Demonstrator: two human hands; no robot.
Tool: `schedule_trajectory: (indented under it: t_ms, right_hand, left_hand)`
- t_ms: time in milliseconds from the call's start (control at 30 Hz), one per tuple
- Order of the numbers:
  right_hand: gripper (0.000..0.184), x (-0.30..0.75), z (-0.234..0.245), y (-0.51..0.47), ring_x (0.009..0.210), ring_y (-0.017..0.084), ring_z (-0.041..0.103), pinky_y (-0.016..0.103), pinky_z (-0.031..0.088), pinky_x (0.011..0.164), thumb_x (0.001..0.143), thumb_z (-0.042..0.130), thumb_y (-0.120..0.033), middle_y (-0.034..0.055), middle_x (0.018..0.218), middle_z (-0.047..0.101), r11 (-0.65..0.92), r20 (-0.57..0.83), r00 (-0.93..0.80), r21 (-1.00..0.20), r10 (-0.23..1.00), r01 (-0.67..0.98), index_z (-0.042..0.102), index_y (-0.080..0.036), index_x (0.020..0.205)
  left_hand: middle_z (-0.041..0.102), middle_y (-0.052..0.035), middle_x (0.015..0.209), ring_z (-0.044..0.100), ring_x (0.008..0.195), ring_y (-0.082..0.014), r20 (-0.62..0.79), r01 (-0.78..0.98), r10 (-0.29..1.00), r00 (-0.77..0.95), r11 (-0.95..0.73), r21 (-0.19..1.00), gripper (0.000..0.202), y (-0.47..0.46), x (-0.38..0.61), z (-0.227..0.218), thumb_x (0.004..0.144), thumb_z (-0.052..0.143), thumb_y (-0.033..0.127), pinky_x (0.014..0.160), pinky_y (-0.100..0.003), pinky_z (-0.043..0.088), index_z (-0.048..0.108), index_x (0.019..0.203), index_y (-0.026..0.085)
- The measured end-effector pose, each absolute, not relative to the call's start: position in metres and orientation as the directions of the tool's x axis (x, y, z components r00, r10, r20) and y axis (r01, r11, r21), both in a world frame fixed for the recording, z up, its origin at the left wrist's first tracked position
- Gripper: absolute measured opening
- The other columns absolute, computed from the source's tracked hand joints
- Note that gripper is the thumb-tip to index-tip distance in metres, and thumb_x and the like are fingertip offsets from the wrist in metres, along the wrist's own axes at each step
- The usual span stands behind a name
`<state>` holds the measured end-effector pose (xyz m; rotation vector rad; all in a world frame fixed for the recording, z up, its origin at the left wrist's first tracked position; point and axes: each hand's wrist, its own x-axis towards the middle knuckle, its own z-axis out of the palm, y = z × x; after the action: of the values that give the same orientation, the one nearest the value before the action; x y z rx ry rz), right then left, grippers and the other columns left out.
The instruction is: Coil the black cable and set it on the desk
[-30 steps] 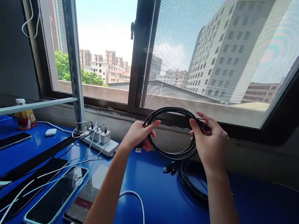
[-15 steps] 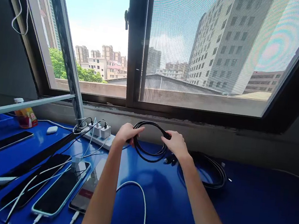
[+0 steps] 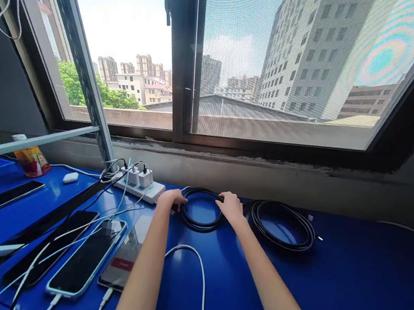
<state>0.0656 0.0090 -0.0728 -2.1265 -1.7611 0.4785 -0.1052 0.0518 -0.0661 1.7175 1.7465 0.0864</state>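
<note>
A coiled black cable lies on the blue tabletop, close to the wall under the window. My left hand is closed on the coil's left side. On its right side, my right hand pinches the loops near a dark cable end. Fingertips of both hands are partly hidden behind the hands. Just right of my right hand rests a larger coil of black cable, with a light-coloured plug end sticking out on its right.
A white power strip with chargers stands left of my left hand. Several phones, one a light-blue-cased phone, lie at the left with cables across them. A white cable curves between my forearms. A metal frame rises at the left.
Both hands have lowered the smaller black coil from above the table onto its surface, still gripping its sides. The view has tilted slightly, and the larger coil is now less covered.
</note>
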Motion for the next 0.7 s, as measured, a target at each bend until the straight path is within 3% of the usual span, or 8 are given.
schedule_trajectory:
  t_ms: [300, 500, 600, 700]
  right_hand:
    - [0.024, 0.075, -0.068, 0.009, 0.098, 0.018, 0.056, 0.040, 0.046, 0.086, 0.087, 0.053, -0.026, 0.0074, 0.110, 0.057, -0.211, -0.059, 0.212, -0.515, 0.976, 0.831, 0.057, -0.014, 0.107]
    - [0.023, 0.105, -0.031, -0.004, 0.080, 0.012, 0.060, 0.031, 0.052, 0.073, 0.087, 0.053, -0.027, 0.0060, 0.101, 0.061, -0.270, -0.083, 0.274, -0.577, 0.958, 0.771, 0.057, -0.013, 0.105]
    - [0.015, 0.125, -0.010, -0.019, 0.071, 0.011, 0.061, 0.025, 0.052, 0.061, 0.084, 0.056, -0.023, 0.0050, 0.084, 0.063, -0.306, -0.154, 0.268, -0.593, 0.951, 0.745, 0.060, -0.009, 0.089]
    - [0.018, 0.142, 0.001, -0.033, 0.062, 0.011, 0.061, 0.022, 0.050, 0.053, 0.081, 0.057, -0.024, 0.0055, 0.068, 0.063, -0.336, -0.215, 0.258, -0.604, 0.942, 0.723, 0.059, -0.010, 0.069]
  left_hand:
    - [0.060, -0.0046, 0.067, 0.059, 0.085, -0.0250, -0.259, 0.859, 0.958, 0.126, 0.025, 0.511, 0.018, 0.046, -0.100, -0.052, 0.073, 0.054, 0.028, 0.076, -0.033, 0.045, 0.048, 0.059, 0.018]
    - [0.063, -0.0098, 0.104, 0.055, 0.103, -0.0203, -0.198, 0.869, 0.965, 0.174, -0.056, 0.492, 0.026, 0.045, -0.101, -0.033, 0.069, 0.062, 0.030, 0.086, -0.029, 0.042, 0.057, 0.090, 0.015]
    - [0.066, -0.0083, 0.095, 0.058, 0.099, -0.0226, -0.215, 0.870, 0.950, 0.225, -0.097, 0.483, 0.030, 0.038, -0.093, -0.024, 0.064, 0.064, 0.034, 0.081, -0.027, 0.043, 0.059, 0.088, 0.017]
    - [0.064, -0.0044, 0.064, 0.062, 0.083, -0.0250, -0.284, 0.878, 0.916, 0.284, -0.129, 0.461, 0.026, 0.030, -0.077, -0.021, 0.058, 0.068, 0.039, 0.076, -0.031, 0.045, 0.060, 0.071, 0.018]
